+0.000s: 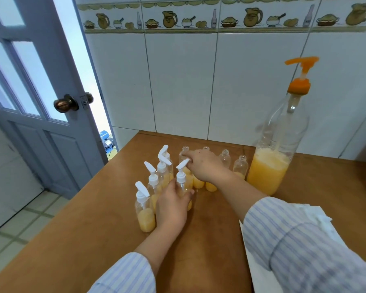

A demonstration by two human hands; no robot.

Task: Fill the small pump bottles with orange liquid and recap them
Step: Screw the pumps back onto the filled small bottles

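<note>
Bottle in hand: small pump bottle, part filled with orange liquid, standing on the wooden table at the front of the cluster, its white pump head seated on the neck.
Left hand: my fingers are curled round the bottle's clear body, steadying it upright.
Right hand: reached over from the right, fingertips pinching the nozzle end of the pump head.
Step, as I judge it: tightening or squaring up this cap.
Capped bottles: four more with white pumps stand just left of mine, in a staggered line.
Open bottles: several uncapped ones behind my right hand, each with orange liquid in the bottom.
Big dispenser bottle: far right, orange pump on top, liquid only in its lower part.
Handling: thin clear plastic, light, likely to tip and to squash if squeezed, so I hold low on the body, lightly.
Where to grip: the ribbed collar under the nozzle turns better than the long spout, which looks easy to lever sideways.
Risk: knocking a neighbour, they stand close together.
</note>
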